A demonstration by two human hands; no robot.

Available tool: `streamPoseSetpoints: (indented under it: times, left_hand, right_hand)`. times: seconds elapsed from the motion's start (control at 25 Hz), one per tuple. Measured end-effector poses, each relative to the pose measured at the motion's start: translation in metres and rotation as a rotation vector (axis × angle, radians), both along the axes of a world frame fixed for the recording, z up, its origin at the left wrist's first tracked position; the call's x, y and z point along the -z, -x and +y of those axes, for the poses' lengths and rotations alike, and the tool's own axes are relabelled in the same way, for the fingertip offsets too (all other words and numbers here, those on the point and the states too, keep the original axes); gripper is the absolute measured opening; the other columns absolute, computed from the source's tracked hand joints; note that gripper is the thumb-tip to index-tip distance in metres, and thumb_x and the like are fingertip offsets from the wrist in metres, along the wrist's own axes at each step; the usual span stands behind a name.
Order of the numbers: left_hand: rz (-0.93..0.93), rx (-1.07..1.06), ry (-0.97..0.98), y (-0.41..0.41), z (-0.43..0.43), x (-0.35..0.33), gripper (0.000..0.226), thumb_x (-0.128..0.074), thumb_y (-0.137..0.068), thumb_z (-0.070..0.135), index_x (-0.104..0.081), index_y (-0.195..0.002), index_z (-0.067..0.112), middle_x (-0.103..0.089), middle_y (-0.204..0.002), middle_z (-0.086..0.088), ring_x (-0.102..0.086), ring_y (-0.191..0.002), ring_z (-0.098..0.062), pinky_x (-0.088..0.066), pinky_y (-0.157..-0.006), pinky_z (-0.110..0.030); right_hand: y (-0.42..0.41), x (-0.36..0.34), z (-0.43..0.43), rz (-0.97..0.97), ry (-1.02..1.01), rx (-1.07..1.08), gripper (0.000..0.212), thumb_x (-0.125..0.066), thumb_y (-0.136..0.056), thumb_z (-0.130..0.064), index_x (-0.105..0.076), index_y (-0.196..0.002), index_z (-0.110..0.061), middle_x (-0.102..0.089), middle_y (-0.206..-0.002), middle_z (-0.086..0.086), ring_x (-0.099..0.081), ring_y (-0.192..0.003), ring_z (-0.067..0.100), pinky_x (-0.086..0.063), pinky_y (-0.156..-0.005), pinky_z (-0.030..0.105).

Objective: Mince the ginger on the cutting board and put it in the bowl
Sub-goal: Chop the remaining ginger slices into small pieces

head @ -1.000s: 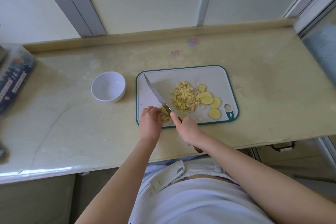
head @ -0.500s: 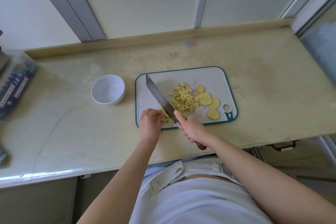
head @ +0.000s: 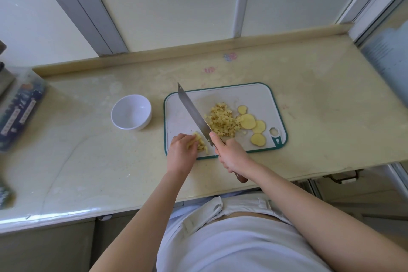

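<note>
A white cutting board [head: 254,97] with a green rim lies on the counter. A heap of chopped ginger [head: 220,120] sits mid-board, with a few ginger slices [head: 254,127] to its right. My left hand [head: 182,153] holds down a small cluster of ginger pieces [head: 201,142] at the board's near-left corner, fingers curled over them. My right hand [head: 231,154] grips the knife [head: 194,115] by its wooden handle, forefinger along the spine; the blade slants up-left between the cluster and the heap. An empty white bowl [head: 131,112] stands left of the board.
A patterned dark-blue package [head: 18,110] lies at the counter's left end. A raised lip [head: 198,47] and window frames back the counter. The counter's front edge [head: 66,212] runs just before my body.
The knife blade has lifted and its tip has swung farther back over the board's rear-left edge. My left hand stays on the small ginger cluster.
</note>
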State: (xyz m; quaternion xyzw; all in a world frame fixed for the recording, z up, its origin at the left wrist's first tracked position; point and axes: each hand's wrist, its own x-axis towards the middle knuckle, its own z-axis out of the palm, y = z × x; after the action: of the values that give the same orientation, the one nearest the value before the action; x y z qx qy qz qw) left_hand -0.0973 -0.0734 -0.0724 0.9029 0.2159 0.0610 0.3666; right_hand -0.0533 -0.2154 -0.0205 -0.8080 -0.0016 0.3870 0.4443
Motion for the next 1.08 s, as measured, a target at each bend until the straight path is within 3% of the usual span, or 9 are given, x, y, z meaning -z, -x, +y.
streamPoseSetpoints:
  times: [0.2,0.4,0.64,0.92,1.08]
  left_hand:
    - [0.005,-0.045,0.08,0.002,0.001,-0.001,0.039,-0.06,-0.089,0.017,-0.056,-0.127,0.007,-0.06,-0.115,-0.005,-0.055,-0.107,-0.021,-0.045,-0.095,-0.034]
    - [0.034,-0.079,0.061,-0.002,-0.001,-0.001,0.027,-0.058,-0.09,0.013,-0.063,-0.115,0.004,-0.062,-0.108,-0.006,-0.053,-0.104,-0.021,-0.037,-0.087,-0.02]
    - [0.045,-0.077,-0.005,-0.005,0.0,-0.002,0.019,-0.057,-0.089,0.007,-0.069,-0.103,0.002,-0.065,-0.102,-0.009,-0.054,-0.099,-0.022,-0.033,-0.08,-0.017]
    - [0.031,-0.077,-0.043,-0.005,-0.001,-0.001,0.019,-0.057,-0.089,0.005,-0.069,-0.102,0.0,-0.066,-0.101,-0.012,-0.055,-0.099,-0.025,-0.033,-0.079,-0.017]
    - [0.03,-0.069,-0.054,-0.006,0.0,0.001,0.019,-0.058,-0.088,0.004,-0.069,-0.103,-0.001,-0.066,-0.101,-0.013,-0.055,-0.099,-0.026,-0.033,-0.079,-0.016]
  right_hand:
    - [0.005,-0.006,0.005,0.01,-0.005,-0.014,0.057,-0.033,-0.097,-0.062,-0.03,-0.059,-0.02,-0.026,-0.042,-0.008,-0.025,-0.031,0.01,-0.023,-0.035,0.017]
    - [0.008,-0.009,0.003,0.079,0.001,0.001,0.056,-0.033,-0.096,-0.064,-0.031,-0.062,-0.02,-0.027,-0.046,-0.006,-0.024,-0.037,0.012,-0.023,-0.037,0.019]
    - [0.012,-0.006,-0.001,0.097,0.024,-0.022,0.056,-0.033,-0.096,-0.063,-0.03,-0.061,-0.02,-0.027,-0.045,-0.005,-0.023,-0.036,0.012,-0.023,-0.037,0.017]
    - [0.011,-0.007,0.007,0.05,0.134,-0.094,0.059,-0.027,-0.098,-0.062,-0.027,-0.059,-0.018,-0.026,-0.048,0.0,-0.026,-0.036,0.016,-0.026,-0.038,0.021]
    - [0.012,-0.007,0.012,0.026,0.181,-0.108,0.061,-0.028,-0.099,-0.06,-0.028,-0.058,-0.015,-0.031,-0.049,0.002,-0.033,-0.04,0.019,-0.035,-0.042,0.024]
